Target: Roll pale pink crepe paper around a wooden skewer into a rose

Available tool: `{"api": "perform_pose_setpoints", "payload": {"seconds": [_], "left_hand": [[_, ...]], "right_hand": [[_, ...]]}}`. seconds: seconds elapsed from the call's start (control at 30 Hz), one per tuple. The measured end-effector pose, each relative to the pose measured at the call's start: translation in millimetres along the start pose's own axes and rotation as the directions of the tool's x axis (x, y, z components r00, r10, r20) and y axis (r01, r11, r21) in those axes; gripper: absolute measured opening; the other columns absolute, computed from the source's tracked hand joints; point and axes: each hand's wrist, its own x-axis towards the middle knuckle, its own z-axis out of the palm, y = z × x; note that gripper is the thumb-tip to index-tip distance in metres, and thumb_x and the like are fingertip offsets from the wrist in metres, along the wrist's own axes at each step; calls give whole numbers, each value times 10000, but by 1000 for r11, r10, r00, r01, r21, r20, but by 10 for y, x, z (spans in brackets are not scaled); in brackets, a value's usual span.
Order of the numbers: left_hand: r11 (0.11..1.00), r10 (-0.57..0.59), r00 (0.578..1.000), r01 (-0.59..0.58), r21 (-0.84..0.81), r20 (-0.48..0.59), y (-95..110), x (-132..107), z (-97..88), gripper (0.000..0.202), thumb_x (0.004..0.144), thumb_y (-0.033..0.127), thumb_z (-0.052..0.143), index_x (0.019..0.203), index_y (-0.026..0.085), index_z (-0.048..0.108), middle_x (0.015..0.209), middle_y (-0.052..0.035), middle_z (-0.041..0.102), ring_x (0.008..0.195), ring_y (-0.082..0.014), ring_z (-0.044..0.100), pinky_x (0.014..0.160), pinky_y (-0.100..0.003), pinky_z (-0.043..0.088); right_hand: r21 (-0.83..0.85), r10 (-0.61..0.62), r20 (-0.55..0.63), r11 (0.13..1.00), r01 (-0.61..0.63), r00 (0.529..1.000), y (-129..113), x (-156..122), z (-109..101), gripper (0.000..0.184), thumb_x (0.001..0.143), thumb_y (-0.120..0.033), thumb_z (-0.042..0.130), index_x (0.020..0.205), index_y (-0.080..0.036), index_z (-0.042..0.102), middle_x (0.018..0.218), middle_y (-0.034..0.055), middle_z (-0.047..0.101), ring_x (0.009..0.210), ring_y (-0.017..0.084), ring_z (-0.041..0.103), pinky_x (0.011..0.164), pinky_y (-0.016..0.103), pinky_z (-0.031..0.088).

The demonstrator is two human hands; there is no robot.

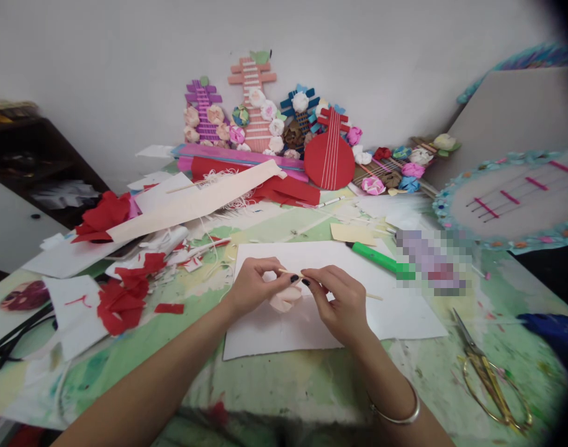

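Over the white sheet of paper (274, 338), my left hand (256, 285) and my right hand (337, 301) meet with their fingertips nearly touching. Both pinch a thin wooden stick (292, 272) between thumb and forefinger. A pale stick end (374, 297) shows past my right hand; whether it is the same stick I cannot tell. Just below the fingertips, a pale pink curled paper piece (286, 301) hangs or lies, partly hidden by my left hand. A green marker (374, 257) rests on the sheet beyond my right hand.
Gold-handled scissors (486, 375) lie at the right. Red crepe paper scraps (120, 304) and a long pale paper strip (195, 202) are on the left. Paper-flower-trimmed lute models, one a red lute (329, 155), lean on the back wall. Black-framed glasses (20, 335) sit far left.
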Motion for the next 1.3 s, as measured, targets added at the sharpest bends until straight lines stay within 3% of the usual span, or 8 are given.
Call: {"api": "perform_pose_setpoints", "payload": {"seconds": [0.7, 0.8, 0.97, 1.17, 1.3], "left_hand": [[995, 52, 997, -46, -92, 65, -33, 1, -9, 118, 739, 228, 668, 687, 129, 706, 646, -37, 609, 640, -123, 536, 604, -233, 411], [996, 53, 997, -49, -76, 60, -37, -3, -9, 128, 744, 234, 664, 688, 127, 705, 642, -35, 602, 640, -120, 528, 604, -234, 401], [999, -10, 995, 14, -42, 97, -37, 1, -16, 177, 758, 284, 650, 743, 122, 719, 669, -42, 614, 648, -122, 524, 619, -240, 394], [993, -45, 986, 62, -98, 163, -16, 12, -22, 176, 754, 281, 651, 799, 124, 716, 731, -52, 662, 690, -132, 554, 664, -239, 411], [990, -92, 985, 106, -93, 148, -37, 20, -26, 210, 759, 309, 643, 798, 117, 719, 750, -70, 685, 687, -143, 576, 652, -240, 423]], "right_hand": [[40, 41, 2, 998, -41, 999, -16, 3, 14, 81, 845, -148, 509, 806, -182, 571, 739, 35, 598, 704, 138, 526, 635, 265, 432], [55, 50, 20, 997, -51, 999, -9, -8, 11, 83, 847, -153, 508, 868, -181, 583, 771, 36, 606, 700, 129, 535, 634, 252, 438], [35, 23, 107, 999, -27, 994, 11, -15, 4, 293, 880, -125, 422, 1115, -199, 581, 811, 34, 622, 703, 119, 555, 633, 239, 441], [22, 45, 111, 999, -48, 993, 35, -14, 9, 315, 890, -138, 389, 1110, -196, 606, 814, 40, 640, 707, 122, 577, 633, 235, 450], [71, 93, 89, 993, -100, 992, 50, -8, -2, 312, 882, -140, 418, 1131, -201, 594, 927, 42, 675, 761, 114, 605, 681, 223, 459]]}}
